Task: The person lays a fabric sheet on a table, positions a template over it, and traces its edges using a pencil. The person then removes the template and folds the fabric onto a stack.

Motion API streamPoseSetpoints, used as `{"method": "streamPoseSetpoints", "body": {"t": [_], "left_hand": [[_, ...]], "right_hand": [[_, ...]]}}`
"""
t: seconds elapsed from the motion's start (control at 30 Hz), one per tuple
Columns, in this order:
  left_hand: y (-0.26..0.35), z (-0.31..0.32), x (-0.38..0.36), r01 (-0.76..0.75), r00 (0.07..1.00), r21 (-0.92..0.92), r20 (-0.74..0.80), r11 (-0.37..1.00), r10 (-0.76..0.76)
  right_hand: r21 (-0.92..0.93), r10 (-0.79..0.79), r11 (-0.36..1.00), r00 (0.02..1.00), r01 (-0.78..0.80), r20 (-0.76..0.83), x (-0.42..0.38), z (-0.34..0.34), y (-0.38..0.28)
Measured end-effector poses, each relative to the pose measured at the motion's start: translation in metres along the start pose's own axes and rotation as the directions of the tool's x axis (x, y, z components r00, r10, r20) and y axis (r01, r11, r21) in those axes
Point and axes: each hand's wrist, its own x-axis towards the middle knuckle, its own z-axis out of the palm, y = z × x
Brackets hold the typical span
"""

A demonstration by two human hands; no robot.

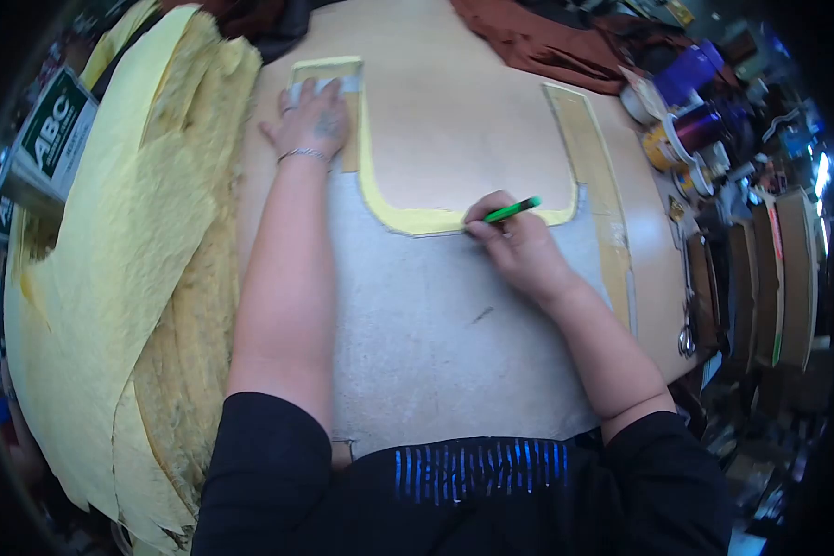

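Note:
A large grey pattern sheet [435, 315] with a U-shaped cutout and tan strips along its arms lies flat on the table. Beneath it, a yellow sheet [426, 222] shows as a band along the cutout. My left hand [315, 122] presses on the pattern's upper left arm, fingers spread flat. In my right hand [519, 246] is a green pen [512, 209], gripped close to the cutout's lower edge. Its tip is hidden by my fingers. A short dark mark shows on the grey surface below that hand.
Thick yellow sheets [148, 213] are heaped on the left, beside a can marked ABC [56, 130]. Brown cloth [547, 42] lies at the back. Along the right edge are a purple bottle [690, 74], tubs [663, 144], scissors [686, 338] and upright boards [769, 278].

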Motion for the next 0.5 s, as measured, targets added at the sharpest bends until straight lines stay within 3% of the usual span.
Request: {"method": "streamPoseSetpoints", "body": {"t": [0.03,0.17,0.27,0.33,0.37,0.4,0.47,0.5], "left_hand": [[0.000,-0.001,-0.001,0.001,1.000,0.005,-0.001,1.000,-0.001],[0.000,0.002,-0.001,-0.018,0.996,-0.007,-0.092,1.000,0.017],[0.000,0.005,-0.003,-0.056,0.985,0.000,-0.166,0.998,0.056],[-0.002,0.007,-0.001,-0.079,0.979,0.043,-0.184,0.996,0.086],[0.000,0.006,-0.001,-0.087,0.979,0.066,-0.180,0.994,0.097],[0.004,0.005,-0.004,-0.094,0.972,0.091,-0.205,0.991,0.111],[0.011,0.002,-0.008,-0.093,0.962,0.149,-0.242,0.985,0.127],[0.016,0.005,-0.006,-0.185,0.934,0.140,-0.282,0.973,0.219]], "right_hand": [[-0.053,0.019,0.998,1.000,-0.019,-0.008,-0.004,-0.021,0.016],[0.131,0.223,0.971,0.955,-0.200,-0.197,-0.019,-0.088,0.061],[0.345,0.089,0.930,0.830,0.129,-0.550,-0.009,-0.122,0.097],[-0.033,0.050,0.995,0.747,-0.096,-0.663,-0.005,-0.137,0.115],[-0.203,0.022,0.951,0.707,-0.232,-0.706,-0.003,-0.141,0.123],[-0.392,0.037,0.826,0.733,-0.405,-0.679,-0.003,-0.140,0.131],[-0.372,0.182,0.757,0.720,-0.538,-0.670,-0.004,-0.139,0.136],[-0.367,0.263,0.712,0.712,-0.598,-0.651,-0.004,-0.135,0.141]]}}
